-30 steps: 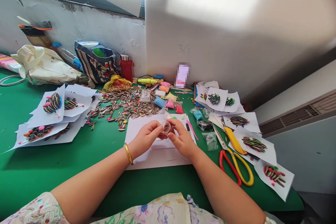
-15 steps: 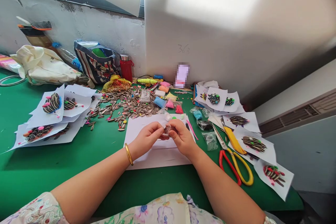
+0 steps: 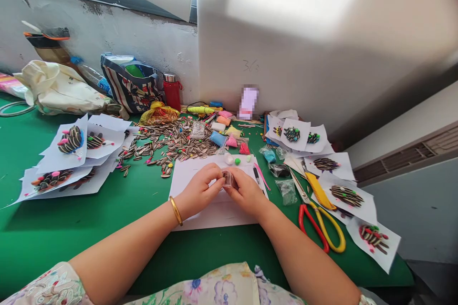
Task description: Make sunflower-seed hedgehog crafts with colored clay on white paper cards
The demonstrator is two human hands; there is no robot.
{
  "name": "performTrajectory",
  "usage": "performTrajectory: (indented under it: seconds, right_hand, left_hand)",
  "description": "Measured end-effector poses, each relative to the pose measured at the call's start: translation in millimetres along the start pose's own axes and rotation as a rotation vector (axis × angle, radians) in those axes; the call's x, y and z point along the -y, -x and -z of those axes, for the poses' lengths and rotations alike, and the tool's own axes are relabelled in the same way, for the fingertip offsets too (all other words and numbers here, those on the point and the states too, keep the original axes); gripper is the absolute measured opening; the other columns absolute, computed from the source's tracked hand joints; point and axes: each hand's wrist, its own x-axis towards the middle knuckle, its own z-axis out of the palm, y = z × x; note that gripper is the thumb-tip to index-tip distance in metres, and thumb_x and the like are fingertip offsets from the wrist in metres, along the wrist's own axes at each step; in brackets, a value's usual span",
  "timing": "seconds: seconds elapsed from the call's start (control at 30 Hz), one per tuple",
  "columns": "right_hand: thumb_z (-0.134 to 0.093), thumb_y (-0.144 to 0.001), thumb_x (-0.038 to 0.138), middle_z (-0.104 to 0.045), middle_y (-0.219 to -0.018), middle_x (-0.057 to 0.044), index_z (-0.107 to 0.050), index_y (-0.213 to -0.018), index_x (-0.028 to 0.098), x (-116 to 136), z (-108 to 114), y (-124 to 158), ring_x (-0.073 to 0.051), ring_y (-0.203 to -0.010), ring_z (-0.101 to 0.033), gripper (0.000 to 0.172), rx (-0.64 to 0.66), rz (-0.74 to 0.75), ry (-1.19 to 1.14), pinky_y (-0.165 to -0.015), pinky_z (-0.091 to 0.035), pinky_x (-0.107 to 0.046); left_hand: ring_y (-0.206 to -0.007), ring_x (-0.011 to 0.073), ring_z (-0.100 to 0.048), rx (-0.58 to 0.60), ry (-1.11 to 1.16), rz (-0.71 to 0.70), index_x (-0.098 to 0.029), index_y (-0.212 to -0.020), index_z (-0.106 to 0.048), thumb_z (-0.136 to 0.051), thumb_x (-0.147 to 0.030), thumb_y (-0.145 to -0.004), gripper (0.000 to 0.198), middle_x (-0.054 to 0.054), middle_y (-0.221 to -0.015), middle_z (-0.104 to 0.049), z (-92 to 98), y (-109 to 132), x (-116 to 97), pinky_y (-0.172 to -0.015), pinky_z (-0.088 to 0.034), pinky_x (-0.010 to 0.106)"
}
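Over a sheet of white paper [image 3: 220, 217], both hands meet on a small clear plastic packet [image 3: 229, 179] with brown stuff inside, which looks like modelling clay. My left hand [image 3: 201, 188] pinches the packet's left edge between thumb and fingers. Wrapped round its right side is my right hand [image 3: 249, 191], thumb on the near face. Just beyond the fingers, a green ball [image 3: 237, 161] and a white lump [image 3: 229, 158] rest on the paper. A dark pen [image 3: 257, 176] and a pink stick tool [image 3: 264, 177] lie right of my right hand.
Sunflower seeds [image 3: 179, 138] are heaped behind the paper, beside coloured clay packets [image 3: 218, 138]. Seed-decorated paper cards [image 3: 71, 145] lie left; more cards [image 3: 345, 195] lie right. Scissors [image 3: 318, 214] and a yellow cutter [image 3: 319, 192] lie at right. A red bottle [image 3: 172, 93] and bags stand behind.
My right hand has turned and shifted slightly, so more of the brown packet shows. The green ball and the pen are less covered by it. My left hand has barely moved.
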Motion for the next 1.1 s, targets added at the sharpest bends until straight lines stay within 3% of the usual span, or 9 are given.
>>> performTrajectory:
  seconds: [0.43,0.53,0.63,0.9,1.1]
  right_hand:
    - [-0.047,-0.099,0.036,-0.066,-0.1,-0.008,-0.062,-0.108,0.021,2,0,1,-0.022,-0.093,-0.059,0.024,-0.06,-0.04,-0.063,-0.084,-0.047,-0.037]
    - [-0.059,-0.092,0.048,-0.064,-0.104,-0.006,-0.059,-0.121,0.022,2,4,0,-0.021,-0.092,-0.057,0.04,-0.01,-0.087,-0.186,-0.082,-0.047,-0.034]
    - [-0.057,-0.091,0.055,-0.061,-0.113,-0.007,-0.053,-0.133,0.023,1,7,-1,-0.021,-0.095,-0.055,0.053,0.025,-0.083,-0.297,-0.083,-0.047,-0.035]
    - [-0.059,-0.091,0.047,-0.054,-0.081,-0.001,-0.063,-0.1,0.021,3,7,-2,-0.018,-0.076,-0.049,0.028,-0.093,-0.129,-0.253,-0.073,-0.044,-0.032]
    - [-0.058,-0.093,0.043,-0.052,-0.08,-0.001,-0.062,-0.093,0.022,1,5,-1,-0.017,-0.077,-0.049,0.021,-0.136,-0.126,-0.245,-0.073,-0.042,-0.032]
  left_hand:
    - [-0.081,0.016,-0.046,-0.024,0.027,-0.031,-0.02,-0.08,-0.049,-0.045,-0.031,-0.099,0.023,0.0,-0.082,-0.051,-2.0,0,4,-0.076,-0.041,0.03]
    - [-0.081,0.0165,-0.047,-0.046,0.063,-0.014,-0.02,-0.083,-0.05,-0.042,-0.034,-0.1,0.024,0.002,-0.084,-0.052,1.9,-1,6,-0.077,-0.042,0.031]
    - [-0.083,0.0178,-0.049,-0.058,0.1,0.018,-0.02,-0.086,-0.053,-0.04,-0.038,-0.1,0.027,0.003,-0.087,-0.054,5.7,-3,6,-0.079,-0.043,0.033]
    - [-0.08,0.0165,-0.048,-0.029,0.103,0.027,-0.02,-0.085,-0.052,-0.04,-0.039,-0.1,0.027,0.002,-0.085,-0.053,4.5,-3,5,-0.077,-0.043,0.03]
    - [-0.081,0.016,-0.048,-0.021,0.082,0.026,-0.019,-0.084,-0.051,-0.041,-0.037,-0.1,0.026,0.002,-0.086,-0.054,3.6,-2,7,-0.077,-0.042,0.029]
